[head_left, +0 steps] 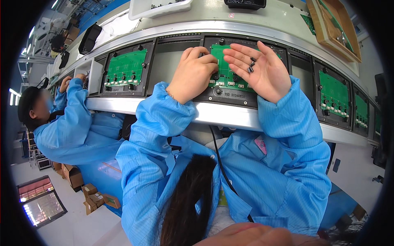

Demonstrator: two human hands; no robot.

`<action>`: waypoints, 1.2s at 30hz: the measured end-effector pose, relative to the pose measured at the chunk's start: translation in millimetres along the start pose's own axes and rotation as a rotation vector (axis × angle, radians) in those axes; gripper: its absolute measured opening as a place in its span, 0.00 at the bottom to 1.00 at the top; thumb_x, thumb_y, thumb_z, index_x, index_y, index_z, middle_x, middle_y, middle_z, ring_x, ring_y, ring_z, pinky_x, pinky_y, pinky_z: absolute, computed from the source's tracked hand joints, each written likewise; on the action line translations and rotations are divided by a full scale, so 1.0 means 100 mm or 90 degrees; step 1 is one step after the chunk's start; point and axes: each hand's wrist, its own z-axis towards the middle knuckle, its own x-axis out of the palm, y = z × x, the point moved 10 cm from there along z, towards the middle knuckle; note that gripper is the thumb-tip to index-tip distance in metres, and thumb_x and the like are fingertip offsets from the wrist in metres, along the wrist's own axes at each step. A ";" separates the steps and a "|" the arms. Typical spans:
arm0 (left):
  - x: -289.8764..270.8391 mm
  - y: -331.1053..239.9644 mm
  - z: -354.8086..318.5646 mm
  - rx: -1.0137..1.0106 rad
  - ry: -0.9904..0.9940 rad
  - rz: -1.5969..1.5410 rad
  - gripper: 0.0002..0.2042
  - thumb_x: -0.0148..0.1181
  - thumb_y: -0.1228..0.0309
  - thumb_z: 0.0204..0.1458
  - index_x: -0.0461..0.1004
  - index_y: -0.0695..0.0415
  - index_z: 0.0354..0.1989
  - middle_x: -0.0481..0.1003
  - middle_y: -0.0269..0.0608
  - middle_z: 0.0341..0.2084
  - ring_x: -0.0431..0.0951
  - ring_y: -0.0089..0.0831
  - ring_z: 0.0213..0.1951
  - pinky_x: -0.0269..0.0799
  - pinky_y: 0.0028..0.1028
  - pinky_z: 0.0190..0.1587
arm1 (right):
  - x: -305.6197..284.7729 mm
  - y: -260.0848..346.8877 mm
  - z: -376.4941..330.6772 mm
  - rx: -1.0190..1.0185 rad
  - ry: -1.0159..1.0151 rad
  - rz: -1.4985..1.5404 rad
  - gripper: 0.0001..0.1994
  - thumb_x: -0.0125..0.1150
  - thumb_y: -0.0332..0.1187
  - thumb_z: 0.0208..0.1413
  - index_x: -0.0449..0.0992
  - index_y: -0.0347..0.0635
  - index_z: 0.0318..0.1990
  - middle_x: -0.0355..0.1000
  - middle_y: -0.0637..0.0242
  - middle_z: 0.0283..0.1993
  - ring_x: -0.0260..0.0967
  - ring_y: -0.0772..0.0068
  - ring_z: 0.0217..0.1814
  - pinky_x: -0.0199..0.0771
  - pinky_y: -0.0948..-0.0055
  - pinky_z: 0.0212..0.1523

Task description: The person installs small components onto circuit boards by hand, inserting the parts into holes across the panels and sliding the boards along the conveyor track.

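Note:
A green circuit board (228, 78) sits in a black tray (209, 96) on the conveyor in front of me. My left hand (193, 74) is curled over the board's left part, its fingertips pressing a small black knob-like part (215, 76) onto it. My right hand (259, 69) lies palm up over the board's right part, fingers spread, with a few small black parts (251, 64) resting loose in the palm. Both forearms are in blue sleeves.
More black trays with green boards ride the belt, one at the left (125, 70) and others at the right (334, 95). A co-worker in blue (69, 123) works at the left. A metal rail (230, 117) edges the belt. Cardboard boxes (96, 199) stand on the floor.

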 end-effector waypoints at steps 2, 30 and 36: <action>0.01 0.00 -0.01 0.000 -0.001 0.005 0.04 0.55 0.74 0.43 0.77 0.55 0.27 0.72 0.28 0.40 0.65 0.34 0.48 0.57 0.35 0.54 | 0.00 0.02 0.00 -0.005 0.005 0.002 0.28 0.35 0.43 0.62 0.54 0.23 0.57 0.58 0.40 0.57 0.59 0.54 0.60 0.58 0.63 0.62; -0.46 0.54 -0.51 -0.239 -0.384 -0.301 0.07 0.52 0.75 0.48 0.75 0.60 0.33 0.73 0.39 0.38 0.69 0.35 0.42 0.64 0.29 0.46 | -0.26 0.47 -0.32 -0.159 -0.161 -0.084 0.08 0.43 0.36 0.61 0.64 0.43 0.34 0.52 0.76 0.20 0.39 0.88 0.15 0.34 0.86 0.11; -0.53 0.69 -0.66 -0.301 -0.458 -0.343 0.07 0.50 0.76 0.50 0.75 0.61 0.33 0.74 0.39 0.34 0.70 0.32 0.38 0.65 0.26 0.42 | 0.23 -0.37 -0.44 -0.176 -0.100 -0.717 0.11 0.45 0.31 0.59 0.73 0.38 0.42 0.63 0.72 0.20 0.51 0.83 0.15 0.49 0.83 0.14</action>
